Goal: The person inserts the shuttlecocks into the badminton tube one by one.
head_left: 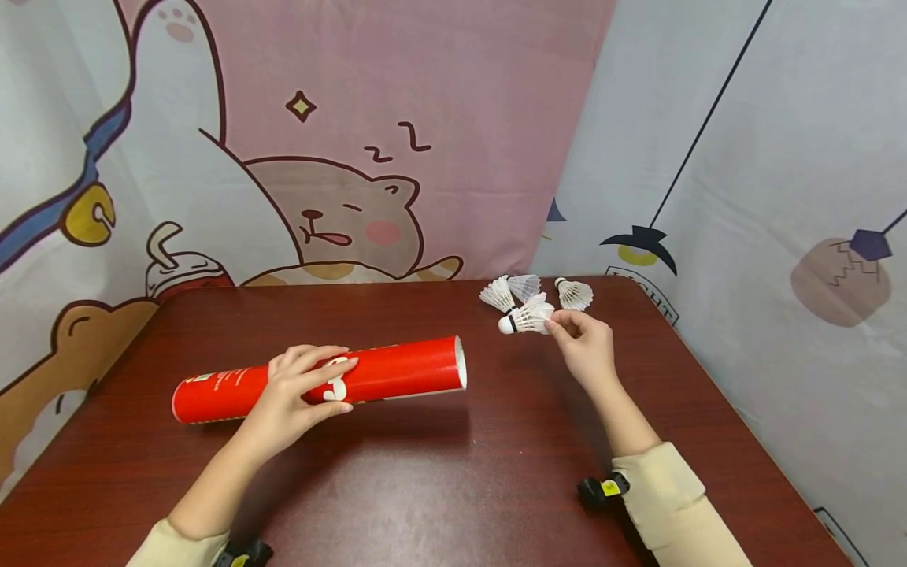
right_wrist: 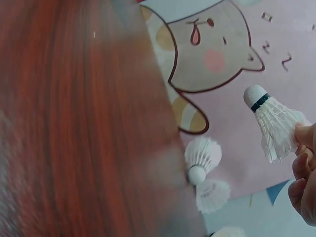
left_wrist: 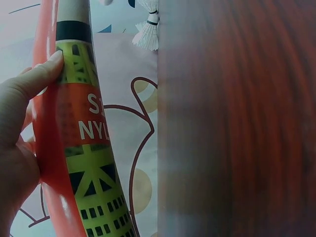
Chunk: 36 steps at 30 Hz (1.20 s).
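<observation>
My left hand grips a red shuttlecock tube around its middle, thumb on the near side. The tube's right end is tilted up off the table and shows a pale round rim; its left end is lower. In the left wrist view, the tube shows a yellow-green and red printed strip. My right hand pinches a white shuttlecock by its feather edge, its cork pointing left toward the tube. The right wrist view shows that shuttlecock with a dark band below the cork, held by fingertips.
Behind the held shuttlecock, more shuttlecocks lie at the table's back edge: one at left, another beside it, and a third to the right. The brown table meets a cartoon-printed curtain at the back.
</observation>
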{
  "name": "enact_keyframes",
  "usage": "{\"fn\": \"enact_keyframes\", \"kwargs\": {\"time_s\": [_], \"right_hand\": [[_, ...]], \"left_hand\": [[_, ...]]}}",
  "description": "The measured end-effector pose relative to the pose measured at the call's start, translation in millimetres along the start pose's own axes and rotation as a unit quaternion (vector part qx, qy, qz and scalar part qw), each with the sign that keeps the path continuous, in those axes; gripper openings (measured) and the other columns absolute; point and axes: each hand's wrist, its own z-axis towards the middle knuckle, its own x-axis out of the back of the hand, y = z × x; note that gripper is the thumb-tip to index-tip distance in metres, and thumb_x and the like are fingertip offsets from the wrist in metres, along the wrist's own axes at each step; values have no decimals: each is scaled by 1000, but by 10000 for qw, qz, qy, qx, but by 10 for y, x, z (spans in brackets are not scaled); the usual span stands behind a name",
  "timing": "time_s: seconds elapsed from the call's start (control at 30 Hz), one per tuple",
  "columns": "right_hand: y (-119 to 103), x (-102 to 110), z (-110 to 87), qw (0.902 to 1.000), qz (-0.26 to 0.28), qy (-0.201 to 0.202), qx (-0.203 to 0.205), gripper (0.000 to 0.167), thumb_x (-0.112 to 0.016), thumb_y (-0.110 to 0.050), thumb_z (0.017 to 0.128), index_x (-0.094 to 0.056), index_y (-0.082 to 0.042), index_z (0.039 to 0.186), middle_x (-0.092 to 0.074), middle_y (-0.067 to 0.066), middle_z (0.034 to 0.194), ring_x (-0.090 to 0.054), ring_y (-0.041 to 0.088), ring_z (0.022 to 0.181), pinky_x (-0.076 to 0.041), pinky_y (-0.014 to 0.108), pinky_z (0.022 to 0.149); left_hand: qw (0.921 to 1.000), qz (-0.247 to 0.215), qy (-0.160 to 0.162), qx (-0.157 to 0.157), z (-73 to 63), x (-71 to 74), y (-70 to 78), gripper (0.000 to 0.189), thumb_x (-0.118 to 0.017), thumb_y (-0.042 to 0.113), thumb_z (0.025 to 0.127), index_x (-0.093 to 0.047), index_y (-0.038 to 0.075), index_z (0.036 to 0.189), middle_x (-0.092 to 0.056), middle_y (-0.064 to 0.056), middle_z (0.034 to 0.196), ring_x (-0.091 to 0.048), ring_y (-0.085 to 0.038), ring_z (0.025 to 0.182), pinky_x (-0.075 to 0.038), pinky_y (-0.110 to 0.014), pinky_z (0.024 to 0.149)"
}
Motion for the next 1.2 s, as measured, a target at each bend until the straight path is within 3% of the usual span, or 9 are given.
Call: {"fn": "enact_keyframes", "kwargs": {"time_s": [0.2, 0.33, 0.47, 0.67, 0.93, 1.2], "right_hand": [[-195, 35, -64, 9993, 348, 2, 115, 7, -74, -1, 81, -69, 4, 82, -57, 6, 61, -45, 7, 55, -35, 17, 51], [-363, 49, -117, 9978, 631, -44, 198, 5, -73, 6, 78, -68, 5, 80, -56, 6, 60, -44, 7, 55, -34, 18, 50], [-650, 79, -192, 9948, 855, -166, 527, 8, -71, 13, 76, -66, 8, 78, -55, 11, 60, -44, 7, 56, -34, 18, 51], [-929, 68, -290, 9895, 1104, -275, 891, 13, -71, 19, 72, -64, 7, 74, -55, 12, 62, -44, 9, 55, -34, 19, 51], [-966, -72, -429, 9753, 1800, -498, 1176, 16, -69, 24, 70, -64, 9, 74, -58, 17, 67, -45, 8, 53, -35, 20, 48], [-1032, -169, -542, 9751, 1724, -748, 1178, 17, -71, 21, 70, -67, 5, 75, -64, 15, 73, -53, 10, 63, -40, 19, 54]], "left_hand": [[10000, -3, -13, 2, 3, 6, 0, 60, -68, 55, 78, -65, 20, 127, -57, -4, 128, -43, -23, 115, -22, -51, 90], [10000, -23, -16, -8, 5, 10, 1, 64, -86, 31, 68, -65, 20, 127, -57, -6, 128, -43, -23, 115, -22, -52, 90], [10000, -1, -2, -8, 7, 10, 6, 74, -91, 12, 58, -65, 19, 127, -57, -7, 128, -44, -24, 115, -22, -52, 90], [10000, 23, 51, -7, 6, 9, 7, 71, -91, 16, 60, -65, 19, 126, -58, -5, 127, -44, -25, 114, -22, -51, 90], [10000, 24, 61, -13, 1, 8, 5, 72, -91, 16, 59, -66, 18, 126, -58, -7, 126, -44, -24, 114, -22, -52, 90], [10000, 18, 30, 2, 9, 10, 12, 76, -92, 11, 57, -65, 19, 127, -57, -6, 127, -44, -24, 115, -22, -52, 90]]}}
